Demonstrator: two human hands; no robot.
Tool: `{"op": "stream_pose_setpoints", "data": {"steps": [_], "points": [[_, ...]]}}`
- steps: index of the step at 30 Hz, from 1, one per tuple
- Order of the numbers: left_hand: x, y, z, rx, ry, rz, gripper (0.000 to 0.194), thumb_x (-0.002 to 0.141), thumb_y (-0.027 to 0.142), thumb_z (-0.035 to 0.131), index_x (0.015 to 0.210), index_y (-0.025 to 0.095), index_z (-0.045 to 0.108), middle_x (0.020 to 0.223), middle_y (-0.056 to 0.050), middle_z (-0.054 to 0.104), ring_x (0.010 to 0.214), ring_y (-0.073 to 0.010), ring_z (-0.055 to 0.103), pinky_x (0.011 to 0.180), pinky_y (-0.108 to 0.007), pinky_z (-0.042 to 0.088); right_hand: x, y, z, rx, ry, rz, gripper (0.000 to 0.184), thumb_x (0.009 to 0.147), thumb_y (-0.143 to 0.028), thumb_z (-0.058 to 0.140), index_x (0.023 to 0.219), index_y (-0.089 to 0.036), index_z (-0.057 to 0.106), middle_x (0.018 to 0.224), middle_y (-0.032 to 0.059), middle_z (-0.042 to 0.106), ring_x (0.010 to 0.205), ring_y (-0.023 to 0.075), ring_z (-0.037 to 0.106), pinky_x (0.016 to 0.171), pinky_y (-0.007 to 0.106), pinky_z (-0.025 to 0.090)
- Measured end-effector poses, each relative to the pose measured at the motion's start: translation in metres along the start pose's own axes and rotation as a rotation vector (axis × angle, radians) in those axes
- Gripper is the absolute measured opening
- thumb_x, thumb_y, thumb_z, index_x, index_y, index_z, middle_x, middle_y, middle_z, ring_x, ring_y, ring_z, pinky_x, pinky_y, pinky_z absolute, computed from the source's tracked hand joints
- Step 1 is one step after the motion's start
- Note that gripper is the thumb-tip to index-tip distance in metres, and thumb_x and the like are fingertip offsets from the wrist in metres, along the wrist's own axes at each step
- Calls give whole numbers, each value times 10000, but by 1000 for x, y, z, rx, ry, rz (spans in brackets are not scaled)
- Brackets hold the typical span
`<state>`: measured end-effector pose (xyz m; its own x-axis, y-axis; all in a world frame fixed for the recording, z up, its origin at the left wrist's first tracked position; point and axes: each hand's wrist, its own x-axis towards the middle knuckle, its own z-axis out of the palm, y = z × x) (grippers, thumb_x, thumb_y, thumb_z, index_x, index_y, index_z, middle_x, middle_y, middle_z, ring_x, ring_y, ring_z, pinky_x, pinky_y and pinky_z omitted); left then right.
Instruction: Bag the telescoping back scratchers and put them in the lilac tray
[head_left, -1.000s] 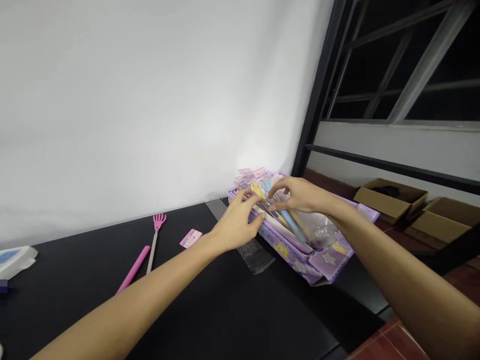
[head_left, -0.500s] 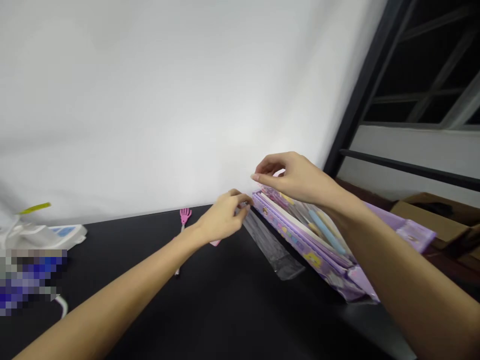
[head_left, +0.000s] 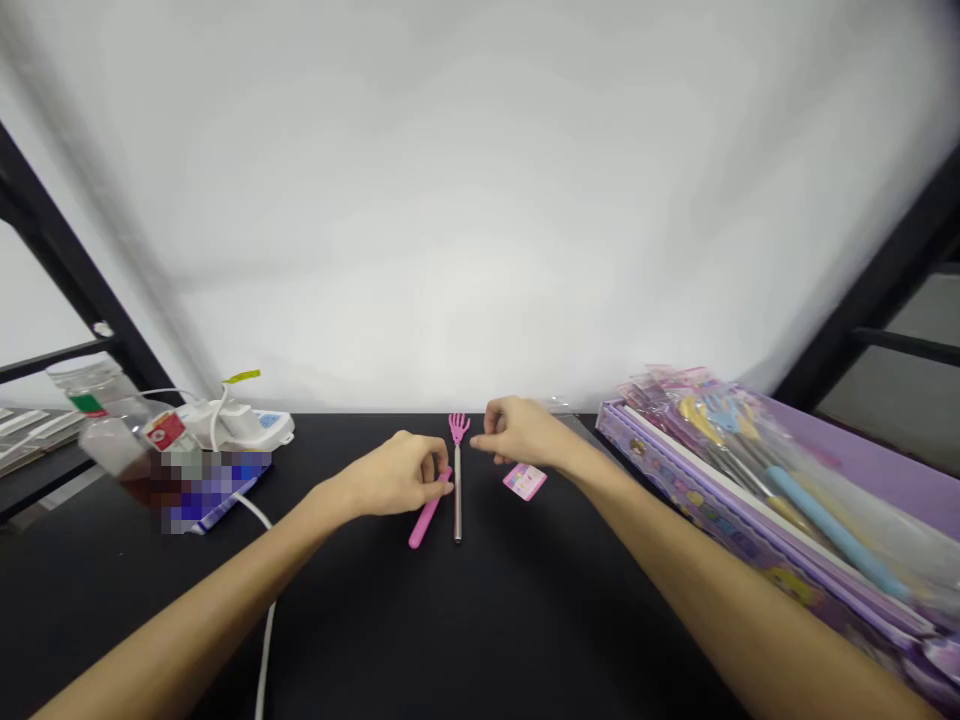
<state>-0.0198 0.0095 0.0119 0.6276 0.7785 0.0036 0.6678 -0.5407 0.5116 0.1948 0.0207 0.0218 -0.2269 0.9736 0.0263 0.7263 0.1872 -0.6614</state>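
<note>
A pink claw-headed back scratcher (head_left: 457, 470) with a metal shaft lies on the black table (head_left: 480, 620), and a pink handle piece (head_left: 428, 512) lies slanted just left of it. My left hand (head_left: 396, 477) rests with curled fingers on the upper end of the pink handle. My right hand (head_left: 520, 433), fingers curled, hovers right of the claw head and above a small pink card (head_left: 525, 481). Whether either hand grips anything is unclear.
A purple box (head_left: 750, 500) packed with wrapped scratchers stands at the right. At the left are a white power strip (head_left: 240, 425) with a cable, a clear jar (head_left: 101, 415) and a blurred packet. A white wall runs behind, with black frame posts on both sides.
Both hands have left the purple box and moved left to the pink scratcher and handle. The view has swung left, bringing the power strip and jar into sight.
</note>
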Motion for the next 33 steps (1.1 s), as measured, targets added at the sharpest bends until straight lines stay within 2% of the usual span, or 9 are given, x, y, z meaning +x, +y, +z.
{"op": "stream_pose_setpoints", "data": {"steps": [4, 7, 12, 15, 17, 20, 22, 26, 33], "points": [[-8, -8, 6, 56, 31, -87, 116, 779, 255, 619, 884, 207, 636, 683, 7, 685, 626, -171, 631, 577, -248, 424, 6, -4, 37, 66, -149, 83, 286, 630, -217, 726, 650, -233, 441, 497, 16, 623, 483, 204, 646, 436, 274, 450], [-14, -11, 8, 190, 81, -106, 198, 836, 237, 550, 995, 210, 665, 746, -28, 682, 681, -199, 646, 611, -276, 438, 4, -12, 45, 50, -158, 151, 282, 567, -133, 702, 715, -231, 485, 473, 7, 613, 456, 211, 631, 403, 277, 433], [-23, -9, 13, 357, 109, -43, 320, 924, 198, 416, 1166, 206, 626, 1022, -113, 641, 900, -272, 671, 759, -366, 490, -1, -15, 27, 282, -149, 185, 464, 588, -129, 691, 1030, -178, 559, 501, -16, 632, 492, 178, 618, 464, 263, 469], [-22, -2, 16, 343, 125, -30, 347, 970, 201, 348, 1244, 220, 560, 1082, -108, 601, 859, -250, 676, 760, -368, 502, -12, -11, 7, 551, -102, 109, 275, 673, -151, 660, 941, -170, 601, 602, -1, 652, 524, 122, 607, 517, 226, 489], [-19, 3, 20, 293, 169, 5, 344, 989, 211, 331, 1279, 237, 515, 1133, -101, 581, 865, -228, 670, 772, -354, 506, -24, -4, -5, 720, 5, 49, 183, 712, -168, 677, 873, -184, 592, 671, 3, 655, 577, 116, 634, 558, 216, 505], [-12, 9, 26, 202, 238, 85, 316, 1012, 228, 310, 1272, 247, 488, 1155, -85, 592, 944, -219, 649, 834, -348, 506, -42, 10, -17, 952, 154, 5, 163, 757, -249, 714, 824, -203, 572, 798, 27, 681, 724, 165, 696, 672, 259, 549], [-9, 13, 30, 145, 272, 122, 295, 1023, 253, 312, 1250, 248, 502, 1129, -73, 624, 996, -220, 632, 886, -356, 499, -52, 21, -22, 1074, 184, 11, 193, 804, -351, 686, 754, -201, 575, 842, 46, 683, 772, 195, 702, 737, 309, 565], [-6, 18, 35, 45, 315, 160, 287, 1030, 312, 351, 1233, 253, 546, 1107, -59, 664, 981, -207, 634, 898, -356, 501, -60, 35, -24, 1165, 203, 28, 364, 861, -505, 596, 659, -201, 578, 794, 59, 668, 714, 212, 682, 738, 362, 572], [5, 20, 35, 4, 425, 191, 313, 1006, 346, 445, 1228, 223, 628, 1063, -64, 705, 938, -203, 659, 873, -334, 506, -59, 36, -21, 1214, 205, -23, 321, 866, -454, 638, 684, -191, 607, 848, 50, 683, 758, 198, 697, 759, 320, 564]]}}
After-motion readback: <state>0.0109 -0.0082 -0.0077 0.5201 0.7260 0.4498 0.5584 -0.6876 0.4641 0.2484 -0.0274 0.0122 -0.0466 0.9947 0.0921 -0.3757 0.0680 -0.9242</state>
